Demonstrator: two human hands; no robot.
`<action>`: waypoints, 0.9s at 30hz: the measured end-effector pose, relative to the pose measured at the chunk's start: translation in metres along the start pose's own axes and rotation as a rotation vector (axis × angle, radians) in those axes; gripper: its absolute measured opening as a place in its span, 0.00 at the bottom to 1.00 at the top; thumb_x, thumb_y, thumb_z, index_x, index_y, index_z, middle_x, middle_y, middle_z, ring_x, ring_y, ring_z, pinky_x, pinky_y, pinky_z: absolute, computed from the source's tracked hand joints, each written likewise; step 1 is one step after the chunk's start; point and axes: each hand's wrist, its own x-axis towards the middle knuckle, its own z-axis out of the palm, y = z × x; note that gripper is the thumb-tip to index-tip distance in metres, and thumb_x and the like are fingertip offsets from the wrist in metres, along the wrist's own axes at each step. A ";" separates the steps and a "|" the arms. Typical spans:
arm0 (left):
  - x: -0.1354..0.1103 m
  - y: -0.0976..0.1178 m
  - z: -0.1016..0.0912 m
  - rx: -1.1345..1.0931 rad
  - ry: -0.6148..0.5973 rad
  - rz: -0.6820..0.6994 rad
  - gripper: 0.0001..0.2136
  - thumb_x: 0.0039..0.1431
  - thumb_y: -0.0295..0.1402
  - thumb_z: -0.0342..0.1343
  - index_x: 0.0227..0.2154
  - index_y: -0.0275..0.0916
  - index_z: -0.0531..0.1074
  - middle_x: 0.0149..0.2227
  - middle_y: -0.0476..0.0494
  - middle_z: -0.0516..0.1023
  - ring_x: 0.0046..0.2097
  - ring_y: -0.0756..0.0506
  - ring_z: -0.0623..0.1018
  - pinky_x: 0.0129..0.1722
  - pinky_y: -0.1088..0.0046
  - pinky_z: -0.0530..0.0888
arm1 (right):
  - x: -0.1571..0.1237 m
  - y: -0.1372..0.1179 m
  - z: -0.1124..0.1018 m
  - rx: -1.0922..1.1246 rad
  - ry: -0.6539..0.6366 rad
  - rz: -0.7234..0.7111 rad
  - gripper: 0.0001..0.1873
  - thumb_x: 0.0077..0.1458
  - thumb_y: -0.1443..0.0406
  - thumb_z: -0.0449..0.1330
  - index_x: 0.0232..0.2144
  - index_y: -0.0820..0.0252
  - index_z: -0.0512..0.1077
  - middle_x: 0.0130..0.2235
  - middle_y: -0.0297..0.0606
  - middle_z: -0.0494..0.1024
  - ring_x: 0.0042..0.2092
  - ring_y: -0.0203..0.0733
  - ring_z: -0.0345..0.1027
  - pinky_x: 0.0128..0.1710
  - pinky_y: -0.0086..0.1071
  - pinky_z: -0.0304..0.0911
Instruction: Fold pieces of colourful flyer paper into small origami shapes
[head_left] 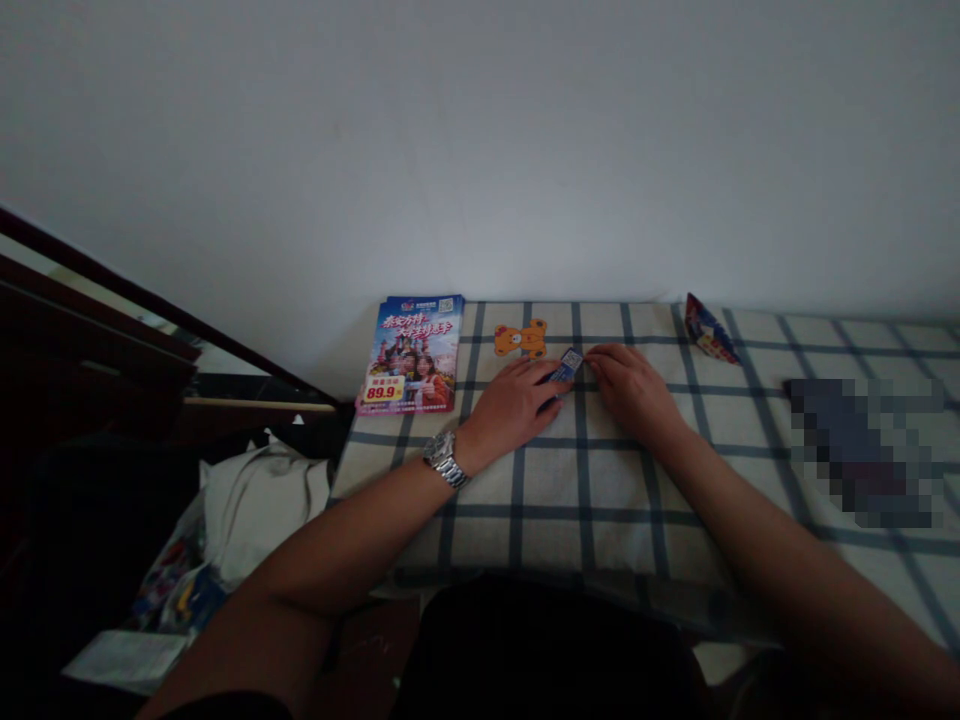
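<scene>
Both my hands rest on a checked tablecloth (585,480). Between them lies a small blue folded paper piece (568,364). My left hand (510,405), with a metal watch on its wrist, lies over the paper's left end and its fingers press on it. My right hand (630,390) has its fingertips closed on the paper's right end. Just beyond the hands lies an orange bear-shaped cutout (521,339).
A stack of colourful flyers (411,352) lies at the table's left far corner. A folded red and blue paper shape (706,330) stands at the far right by the wall. A blurred patch (862,450) covers something on the right. Bags and clutter (225,520) sit on the floor at left.
</scene>
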 end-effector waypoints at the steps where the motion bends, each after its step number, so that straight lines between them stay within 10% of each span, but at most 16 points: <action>1: 0.000 0.000 0.000 -0.002 0.000 -0.002 0.14 0.74 0.34 0.58 0.59 0.42 0.77 0.64 0.40 0.75 0.65 0.39 0.75 0.70 0.51 0.71 | 0.000 0.000 0.000 0.003 0.000 0.004 0.17 0.73 0.69 0.50 0.47 0.62 0.80 0.50 0.51 0.82 0.50 0.56 0.74 0.55 0.52 0.73; 27: -0.001 -0.004 -0.008 -0.051 0.040 -0.194 0.18 0.70 0.32 0.62 0.60 0.39 0.74 0.63 0.39 0.76 0.62 0.39 0.77 0.64 0.56 0.78 | -0.007 0.006 -0.002 0.129 -0.006 0.047 0.09 0.69 0.63 0.61 0.46 0.58 0.80 0.52 0.49 0.82 0.52 0.57 0.76 0.55 0.53 0.74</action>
